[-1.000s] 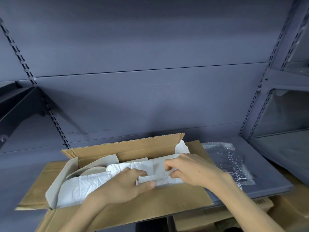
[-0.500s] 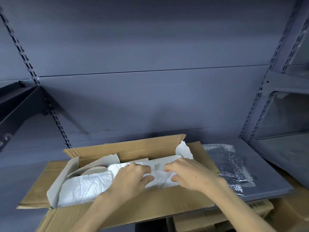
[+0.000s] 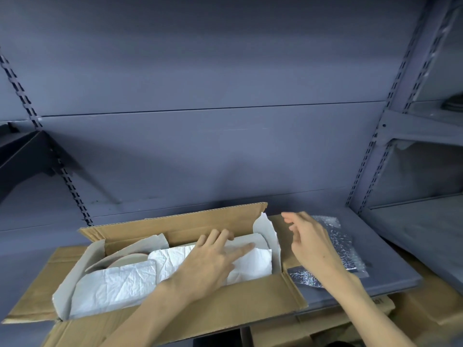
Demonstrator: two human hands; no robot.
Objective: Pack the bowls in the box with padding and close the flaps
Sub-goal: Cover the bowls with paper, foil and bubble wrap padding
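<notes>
Open cardboard box (image 3: 250,304) on a grey shelf board (image 3: 390,249), seen from above with all four flaps (image 3: 175,221) spread; the far flap stands upright against the grey back panel (image 3: 200,151), the near flap hangs toward me, and the side flaps lie outward to left and right. Inside, white crinkled padding paper (image 3: 117,284) covers most of the contents, and a grey liner sheet (image 3: 75,279) rises along the left and right inner walls. At the left rear of the box, the pale rims of the bowls (image 3: 130,259) show from under the paper, tilted and stacked close together; how many there are I cannot tell. My left hand (image 3: 213,261) lies flat on the padding in the right half of the box, fingers straight and spread, the forefinger pointing to the right end wall; it presses on the paper and grasps nothing. My right hand (image 3: 310,244) hovers outside the box, above the right side flap, with fingers loosely extended and slightly blurred, holding nothing and touching nothing that I can make out. Just beyond it, on the shelf board beside the box, lies a sheet of clear bubble wrap (image 3: 338,246), partly hidden by my right forearm. Slotted uprights (image 3: 375,136) frame the shelving, and further cardboard cartons (image 3: 426,306) sit below the shelf board at lower right.
</notes>
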